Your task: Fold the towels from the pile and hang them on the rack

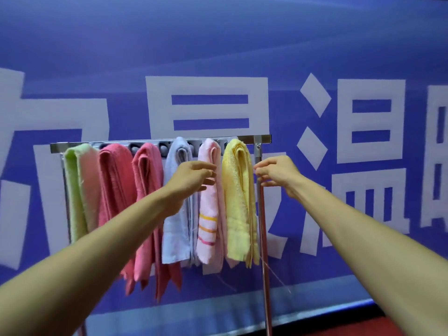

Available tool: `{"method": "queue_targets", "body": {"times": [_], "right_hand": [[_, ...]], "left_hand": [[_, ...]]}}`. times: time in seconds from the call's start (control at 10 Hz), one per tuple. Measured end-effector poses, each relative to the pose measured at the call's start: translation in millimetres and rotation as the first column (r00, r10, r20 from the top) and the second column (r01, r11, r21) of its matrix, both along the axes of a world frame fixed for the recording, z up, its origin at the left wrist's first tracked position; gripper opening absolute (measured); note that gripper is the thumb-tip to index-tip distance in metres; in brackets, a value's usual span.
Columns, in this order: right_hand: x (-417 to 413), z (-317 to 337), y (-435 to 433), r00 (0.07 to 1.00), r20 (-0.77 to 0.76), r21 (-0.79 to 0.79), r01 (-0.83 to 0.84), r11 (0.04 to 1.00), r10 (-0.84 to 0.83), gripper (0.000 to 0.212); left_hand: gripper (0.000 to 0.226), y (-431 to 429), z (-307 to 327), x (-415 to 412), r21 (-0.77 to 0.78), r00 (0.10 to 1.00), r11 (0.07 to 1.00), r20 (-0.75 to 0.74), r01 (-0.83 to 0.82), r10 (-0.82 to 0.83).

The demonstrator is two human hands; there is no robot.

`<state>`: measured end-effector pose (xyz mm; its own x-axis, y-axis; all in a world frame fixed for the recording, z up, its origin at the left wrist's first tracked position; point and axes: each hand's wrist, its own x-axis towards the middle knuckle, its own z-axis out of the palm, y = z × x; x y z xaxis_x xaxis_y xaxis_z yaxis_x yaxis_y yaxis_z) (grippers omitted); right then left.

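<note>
Two hands flank the yellow towel (238, 202), which hangs between them. The left hand (194, 177) is relaxed and holds nothing, in front of the pink striped towel (208, 226). The right hand (274, 173) curls its fingertips (259, 171) at the yellow towel's right edge; a pinch cannot be told. The towel drapes over the rack (263, 138), long axis vertical.

6 towels (114, 190) hang on rack (263, 139); banner (218, 44) behind.

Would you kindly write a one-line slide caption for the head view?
The left hand and right hand flank the yellow towel, hung rightmost on the towel rack.
</note>
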<state>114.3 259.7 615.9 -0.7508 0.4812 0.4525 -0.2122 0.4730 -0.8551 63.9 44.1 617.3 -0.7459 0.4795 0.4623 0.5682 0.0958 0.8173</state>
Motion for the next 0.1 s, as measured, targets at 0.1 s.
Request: {"method": "queue_targets", "body": {"times": [0.1], "right_hand": [[31.8,0.8,-20.4,0.996,0.033,0.032,-0.082,0.996,0.081,0.013]], "left_hand": [[0.024,-29.4,-1.2,18.9,-0.080,0.998,0.996,-0.053,-0.025,0.021]]}}
